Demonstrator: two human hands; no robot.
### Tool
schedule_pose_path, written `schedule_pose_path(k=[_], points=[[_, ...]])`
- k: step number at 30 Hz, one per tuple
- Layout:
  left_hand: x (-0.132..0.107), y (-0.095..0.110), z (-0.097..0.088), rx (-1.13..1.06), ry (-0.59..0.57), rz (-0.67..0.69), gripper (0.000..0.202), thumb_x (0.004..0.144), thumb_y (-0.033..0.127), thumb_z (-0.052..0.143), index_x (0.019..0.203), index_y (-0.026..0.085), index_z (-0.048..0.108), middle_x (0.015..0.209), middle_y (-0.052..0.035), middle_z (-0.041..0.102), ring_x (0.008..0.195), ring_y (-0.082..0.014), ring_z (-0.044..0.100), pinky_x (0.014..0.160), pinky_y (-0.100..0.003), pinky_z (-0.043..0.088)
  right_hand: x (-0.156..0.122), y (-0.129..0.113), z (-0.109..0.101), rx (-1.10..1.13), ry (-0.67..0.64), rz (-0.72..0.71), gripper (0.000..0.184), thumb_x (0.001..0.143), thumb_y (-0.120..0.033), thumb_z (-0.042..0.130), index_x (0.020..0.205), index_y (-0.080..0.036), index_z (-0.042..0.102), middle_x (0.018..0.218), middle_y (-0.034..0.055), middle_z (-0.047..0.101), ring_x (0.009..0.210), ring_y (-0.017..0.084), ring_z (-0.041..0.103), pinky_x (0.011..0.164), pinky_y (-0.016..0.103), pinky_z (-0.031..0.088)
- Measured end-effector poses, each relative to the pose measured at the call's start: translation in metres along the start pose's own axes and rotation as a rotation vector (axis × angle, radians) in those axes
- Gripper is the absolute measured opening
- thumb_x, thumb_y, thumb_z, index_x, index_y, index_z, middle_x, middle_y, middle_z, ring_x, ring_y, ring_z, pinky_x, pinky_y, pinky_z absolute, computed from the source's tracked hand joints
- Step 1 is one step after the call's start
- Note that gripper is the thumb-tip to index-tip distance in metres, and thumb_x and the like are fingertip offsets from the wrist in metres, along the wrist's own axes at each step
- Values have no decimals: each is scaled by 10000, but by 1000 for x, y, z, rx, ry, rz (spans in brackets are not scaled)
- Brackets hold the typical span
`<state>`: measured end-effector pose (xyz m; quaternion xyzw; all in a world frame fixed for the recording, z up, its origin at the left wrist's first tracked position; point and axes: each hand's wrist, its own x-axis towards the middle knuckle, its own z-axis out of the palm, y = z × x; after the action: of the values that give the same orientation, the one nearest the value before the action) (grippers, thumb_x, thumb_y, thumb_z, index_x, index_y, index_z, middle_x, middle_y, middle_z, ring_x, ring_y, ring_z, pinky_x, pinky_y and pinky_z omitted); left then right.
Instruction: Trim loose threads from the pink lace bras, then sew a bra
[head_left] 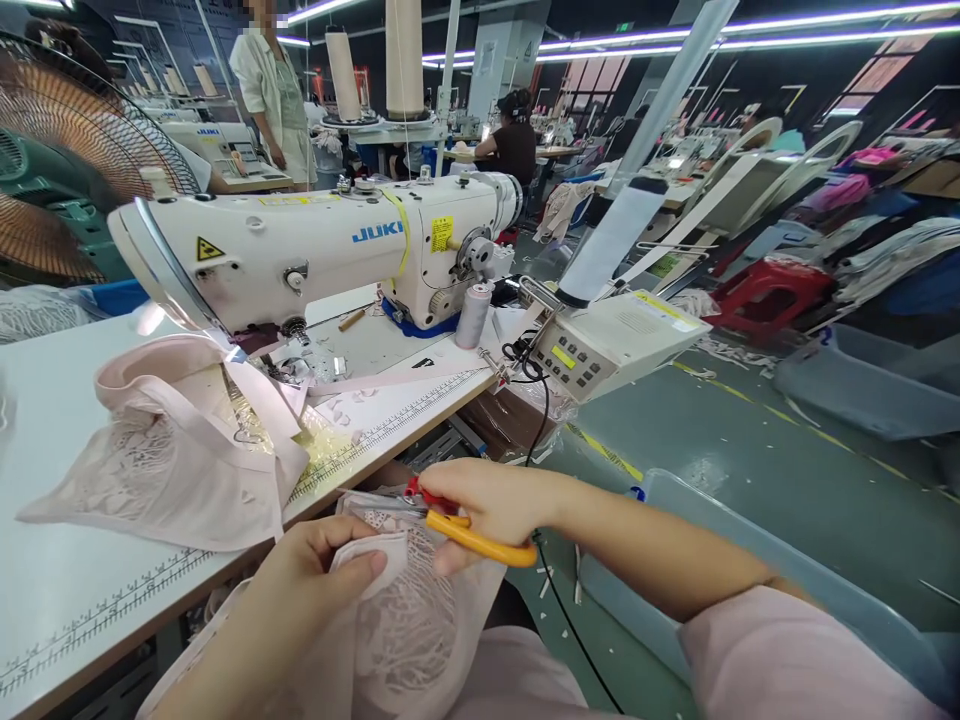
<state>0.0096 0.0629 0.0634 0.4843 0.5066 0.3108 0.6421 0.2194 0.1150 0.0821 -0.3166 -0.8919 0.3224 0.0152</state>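
Observation:
My left hand [322,565] pinches the folded edge of a pale pink lace bra [409,620] that hangs over my lap. In my right hand [487,500] is a pair of scissors [480,540] with an orange and a red handle. Their blades point left, across the top of the bra just beyond my left fingers; whether they touch the fabric I cannot tell. Another pale pink lace bra [187,470] lies on the white sewing table [97,600], its band reaching under the needle area of the sewing machine [330,240].
A thread cone [474,315] and a control box [615,345] stand at the table's right end. Past my right arm is a translucent bin [697,500] on the floor. A large fan [67,150] is at the left. Other people work or stand farther back.

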Motion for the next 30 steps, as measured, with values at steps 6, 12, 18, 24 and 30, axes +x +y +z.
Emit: schedule_pose_path(k=[6,12,18,24,30], points=[[1,3,-2,68,-31,37,226,618,395,698,650,172,715,644,-43,669,682,-243,615,671,-340,492,-17,6,-10,-230,-162,105,533,628,-679,616,741,-176,481,688,-12,494,553,106,385,508,224,289],[2,-3,-2,121,-15,29,205,640,379,681,655,176,703,564,-20,612,688,-242,611,657,-323,483,-21,0,-9,-303,-183,150,532,658,-679,581,823,-174,564,762,37,594,618,155,493,523,232,300],[4,-8,-5,100,-18,41,222,634,393,679,651,172,696,557,-18,597,649,-227,591,637,-324,474,-23,-7,-11,-371,-193,187,366,778,-522,536,829,-164,593,795,65,631,651,172,545,537,239,316],[5,-4,-8,117,-94,11,237,638,398,681,679,165,702,566,-19,603,657,-226,594,664,-336,476,-25,-7,-10,-368,-181,203,345,761,-509,558,771,-165,572,734,56,613,601,158,515,517,231,303],[4,-5,-4,98,-51,21,239,639,412,673,625,175,689,520,-13,580,668,-241,604,652,-340,482,-27,-4,-8,-340,-162,185,354,747,-514,581,696,-167,533,660,28,563,534,126,439,487,222,280]])
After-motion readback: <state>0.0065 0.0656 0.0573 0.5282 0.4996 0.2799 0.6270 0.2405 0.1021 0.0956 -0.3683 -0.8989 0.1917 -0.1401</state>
